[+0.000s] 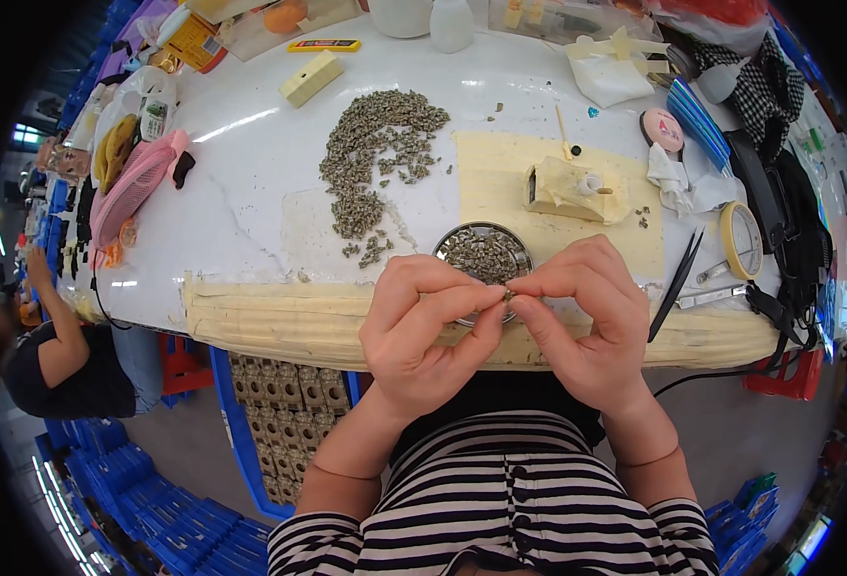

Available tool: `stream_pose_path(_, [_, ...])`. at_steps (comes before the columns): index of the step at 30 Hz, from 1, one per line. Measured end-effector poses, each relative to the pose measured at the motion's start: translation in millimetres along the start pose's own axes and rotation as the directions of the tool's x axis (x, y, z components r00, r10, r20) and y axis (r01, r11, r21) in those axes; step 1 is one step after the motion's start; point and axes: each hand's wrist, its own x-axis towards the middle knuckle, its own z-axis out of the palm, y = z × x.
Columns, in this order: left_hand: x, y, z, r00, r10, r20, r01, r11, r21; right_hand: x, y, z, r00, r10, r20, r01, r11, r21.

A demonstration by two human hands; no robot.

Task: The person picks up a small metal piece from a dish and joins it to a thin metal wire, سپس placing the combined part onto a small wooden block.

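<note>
My left hand (425, 322) and my right hand (585, 312) meet over the near edge of the table, thumbs and forefingers pinched together. Between the fingertips sits a tiny metal part (508, 295), too small to name more exactly. Just beyond, partly covered by my fingers, a round metal dish (523, 242) holds many similar small grey-brown metal parts (484, 252). A large loose pile of such parts (361, 163) spreads over the white table farther left.
A tape-wrapped block (577, 187) stands on yellowish paper (486, 158) behind the dish. Black tweezers (676, 285) and a tape roll (740, 240) lie to the right. A pink pouch (135, 187) is at the left edge. Below, a blue crate (238, 437) holds metal pieces; a person (63, 365) sits left.
</note>
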Motion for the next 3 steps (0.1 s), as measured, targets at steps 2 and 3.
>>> stream_pose_path(2, [-1.1,-0.6,-0.6,1.0,-0.004,0.008,0.004,1.0,0.01,-2.5,-0.6,3.9,0.995,-0.073,-0.068,0.068,0.994,-0.086])
stream_pose_path(3, [-1.5,-1.1,-0.6,1.0,-0.008,0.007,0.008,1.0,0.016,-4.3,-1.3,6.6,0.989,-0.112,-0.099,0.098,0.987,-0.131])
